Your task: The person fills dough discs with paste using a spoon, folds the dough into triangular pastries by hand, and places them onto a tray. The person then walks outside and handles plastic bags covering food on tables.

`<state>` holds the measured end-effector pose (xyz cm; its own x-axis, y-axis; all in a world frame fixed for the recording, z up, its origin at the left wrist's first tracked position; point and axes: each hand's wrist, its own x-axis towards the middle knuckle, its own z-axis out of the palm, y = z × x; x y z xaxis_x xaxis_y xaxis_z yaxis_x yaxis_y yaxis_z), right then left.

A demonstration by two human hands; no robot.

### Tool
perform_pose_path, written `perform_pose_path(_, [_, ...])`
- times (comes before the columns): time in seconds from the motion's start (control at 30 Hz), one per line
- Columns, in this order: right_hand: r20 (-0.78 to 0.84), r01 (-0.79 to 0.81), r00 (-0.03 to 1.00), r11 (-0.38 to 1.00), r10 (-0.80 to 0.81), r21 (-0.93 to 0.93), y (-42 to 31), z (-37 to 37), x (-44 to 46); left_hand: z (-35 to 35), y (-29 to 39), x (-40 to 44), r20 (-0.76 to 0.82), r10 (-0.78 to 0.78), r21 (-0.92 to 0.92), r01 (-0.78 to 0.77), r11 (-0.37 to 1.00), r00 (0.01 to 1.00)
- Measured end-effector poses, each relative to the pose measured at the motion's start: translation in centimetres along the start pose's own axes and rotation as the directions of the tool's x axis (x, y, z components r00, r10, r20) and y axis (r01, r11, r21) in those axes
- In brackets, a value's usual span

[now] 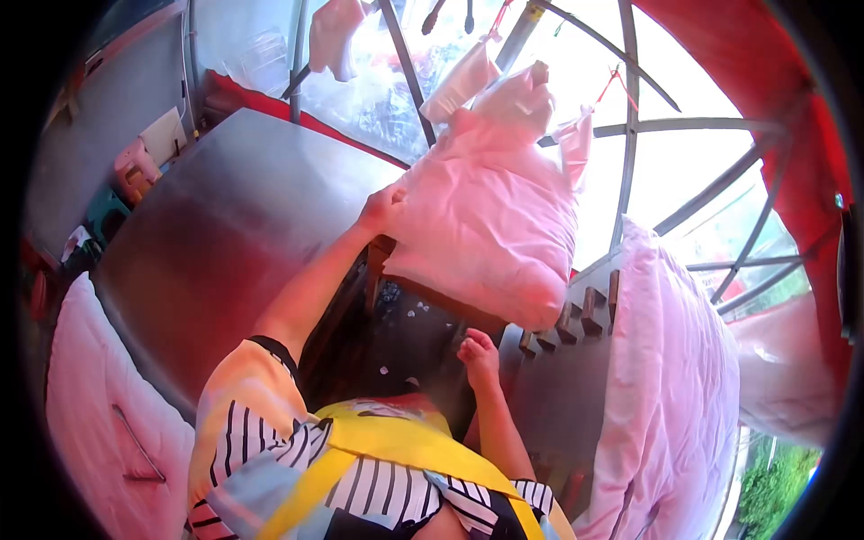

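A pale pink padded quilt (490, 216) is draped over a wooden stand (450, 301) in front of me. My left hand (382, 211) is at the quilt's left edge, its fingers closed on the cloth there. Below the quilt's front edge, my right hand (480, 355) hangs apart from it with the fingers curled in, and nothing shows in them. Crumpled plastic bags (517, 99) rest against the quilt's top.
A large metal-topped table (243, 234) lies to the left. Another padded quilt (670, 387) hangs at the right, and one more (112, 414) at the lower left. Wooden slats (589, 310) stick up on the right. Small scraps (384, 370) dot the dark floor.
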<state>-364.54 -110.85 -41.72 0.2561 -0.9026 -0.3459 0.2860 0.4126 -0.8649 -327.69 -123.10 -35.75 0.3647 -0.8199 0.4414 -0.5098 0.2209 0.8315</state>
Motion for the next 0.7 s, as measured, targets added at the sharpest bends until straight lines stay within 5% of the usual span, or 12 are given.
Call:
perform_pose_path(0.13, [0.116,-0.041,0.992,0.999,0.041,-0.001,-4.5,2.0,9.0,2.8,-4.0,7.3,-0.023,-0.348,-0.176,0.339,0.924,0.937])
perform_pose_path(0.23, [0.142,-0.065,0.987,0.996,0.073,-0.054,-7.9,3.9,13.4,4.0,-5.6,13.1,0.086,-0.545,-0.546,0.497,0.674,0.834])
perform_pose_path(0.37, [0.191,-0.027,0.981,0.996,0.042,-0.083,-11.5,5.6,17.9,7.2,-10.5,21.1,0.222,-0.66,-0.798,0.523,0.3,0.717])
perform_pose_path(0.5, [0.138,0.012,0.99,1.0,-0.011,-0.008,-14.5,5.7,20.0,11.8,-18.8,30.4,0.167,-0.783,-0.879,0.45,0.158,0.6])
perform_pose_path(0.6, [0.077,0.006,0.997,1.0,-0.005,-0.013,-16.8,6.3,21.5,13.8,-19.8,34.1,0.183,-0.749,-0.912,0.395,0.113,0.636])
perform_pose_path(0.7, [0.154,0.065,0.986,0.998,-0.06,-0.028,-18.2,8.2,25.2,14.5,-20.3,36.5,0.351,-0.538,-0.935,0.312,-0.166,0.766])
